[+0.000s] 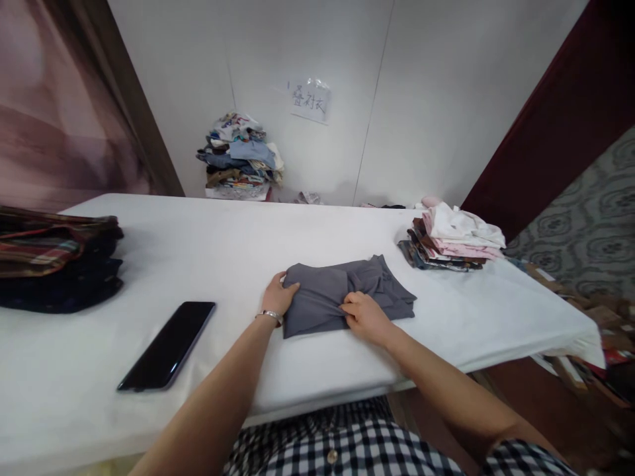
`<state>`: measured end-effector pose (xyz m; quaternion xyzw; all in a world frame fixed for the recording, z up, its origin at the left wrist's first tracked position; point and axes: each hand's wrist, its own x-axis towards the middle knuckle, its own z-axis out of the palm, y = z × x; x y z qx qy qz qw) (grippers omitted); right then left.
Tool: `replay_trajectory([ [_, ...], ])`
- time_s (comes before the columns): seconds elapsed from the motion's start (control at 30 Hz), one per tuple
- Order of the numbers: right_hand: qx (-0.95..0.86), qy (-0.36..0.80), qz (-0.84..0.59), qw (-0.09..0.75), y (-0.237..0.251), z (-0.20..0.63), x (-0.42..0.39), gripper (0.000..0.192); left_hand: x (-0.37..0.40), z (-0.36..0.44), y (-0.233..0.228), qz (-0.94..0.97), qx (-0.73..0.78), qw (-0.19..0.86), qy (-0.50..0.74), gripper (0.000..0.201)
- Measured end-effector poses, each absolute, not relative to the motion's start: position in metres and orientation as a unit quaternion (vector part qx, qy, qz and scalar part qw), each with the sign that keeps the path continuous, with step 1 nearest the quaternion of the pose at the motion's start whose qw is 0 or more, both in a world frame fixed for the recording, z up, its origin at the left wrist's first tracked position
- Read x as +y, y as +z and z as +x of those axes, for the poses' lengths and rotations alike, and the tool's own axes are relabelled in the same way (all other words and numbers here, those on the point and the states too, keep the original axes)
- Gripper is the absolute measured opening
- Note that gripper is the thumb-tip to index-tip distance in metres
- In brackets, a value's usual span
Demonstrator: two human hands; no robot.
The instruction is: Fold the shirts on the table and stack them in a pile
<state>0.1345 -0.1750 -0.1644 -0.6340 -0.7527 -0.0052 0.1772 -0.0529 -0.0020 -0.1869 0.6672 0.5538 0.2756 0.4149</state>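
- Here, the left hand [278, 295] pinches the folded grey cotton garment's [342, 294] left edge, mid-bench [208, 244].
- Right hand [361, 314] grips its front fold.
- An uneven tug could likely undo the folds.

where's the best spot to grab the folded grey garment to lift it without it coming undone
Probably both short ends of the grey garment, hands sliding under from left and right: it lies flat in loose layers, bunched on top, so support from below should keep the fold. The left hand already sits at its left edge.

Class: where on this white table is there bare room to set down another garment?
Bare patches: between the phone and dark pile, and the wide back strip behind the grey garment. Crowded: the right end, by the folded stack, and around both hands.
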Motion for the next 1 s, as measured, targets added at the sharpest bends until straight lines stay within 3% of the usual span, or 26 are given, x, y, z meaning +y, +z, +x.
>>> replay_trajectory([
  [0.13,-0.733,-0.009,-0.640,0.230,-0.152,0.122,-0.178,0.033,-0.002,-0.052,-0.187,0.658,0.556,0.422,0.283,0.061],
  [0.27,-0.728,0.047,-0.658,0.187,-0.163,0.113,-0.170,0.054,-0.004,-0.051,-0.183,0.643,0.565,0.432,0.285,0.062],
  [0.4,-0.722,0.116,-0.655,0.189,-0.171,0.112,-0.167,0.058,-0.003,-0.056,-0.172,0.622,0.573,0.453,0.282,0.059],
  [0.47,-0.707,0.146,-0.645,0.251,-0.168,0.112,-0.170,0.057,-0.003,-0.057,-0.160,0.611,0.567,0.476,0.280,0.056],
  [0.57,-0.633,0.206,-0.623,0.411,-0.160,0.118,-0.176,0.055,-0.010,-0.041,-0.127,0.585,0.528,0.540,0.296,0.057],
  [0.67,-0.503,0.307,-0.582,0.560,-0.154,0.139,-0.181,0.060,-0.031,-0.001,-0.086,0.551,0.409,0.650,0.327,0.066],
  [0.77,-0.381,0.358,-0.569,0.635,-0.155,0.177,-0.186,0.065,-0.056,0.044,-0.069,0.585,0.265,0.708,0.292,0.071],
  [0.83,-0.316,0.372,-0.581,0.652,-0.159,0.204,-0.193,0.061,-0.068,0.062,-0.080,0.659,0.262,0.645,0.285,0.068],
  [1.0,-0.251,0.431,-0.590,0.635,-0.170,0.245,-0.214,0.041,-0.088,0.059,-0.150,0.866,0.276,0.346,0.233,0.054],
])
